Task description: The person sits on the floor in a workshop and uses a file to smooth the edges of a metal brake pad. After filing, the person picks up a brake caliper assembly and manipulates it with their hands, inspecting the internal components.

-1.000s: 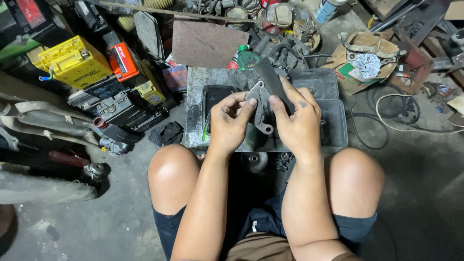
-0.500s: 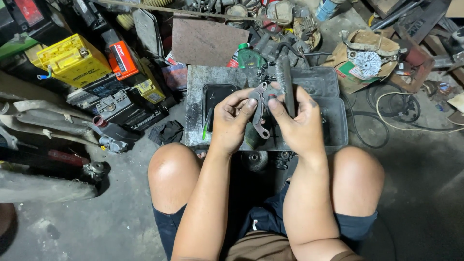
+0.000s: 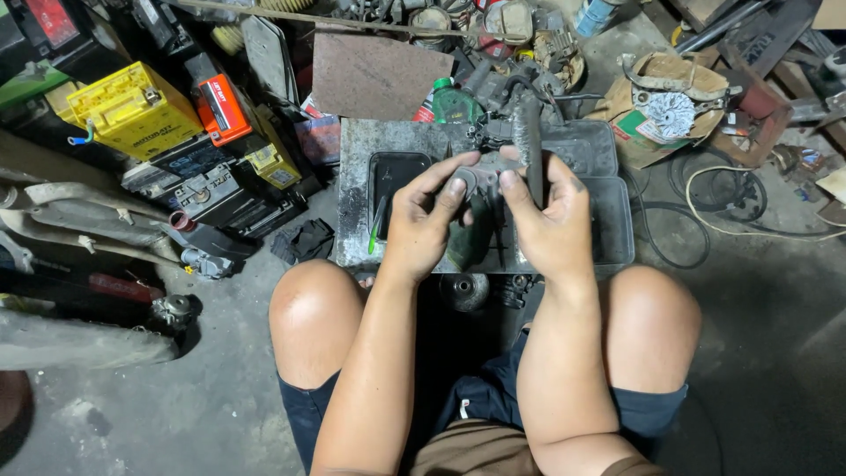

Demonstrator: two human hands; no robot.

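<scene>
I have both hands up over the dark metal tray (image 3: 608, 225), between my knees and the clutter at the far side. My left hand (image 3: 421, 220) pinches the near-left edge of a small grey metal assembly (image 3: 483, 181) with thumb and fingertips; my right hand (image 3: 551, 225) is wrapped around its black rubber hose (image 3: 529, 145), thumb pressing on the grey body. The part sits in the air just above the tray, touching only my fingers.

I judge it stiff and fairly heavy for its size (cast metal, by the look of it), greasy and so likely slippery; the hose will flex, so the solid body is the safer place to grip, not the rubber.

Compared with half a second ago, the curved silvery piece hanging below my fingers is out of sight, and the hose stands more upright, pointing to the far side. A yellow battery (image 3: 132, 106) lies far left, a green bottle (image 3: 454, 104) just beyond the tray.
</scene>
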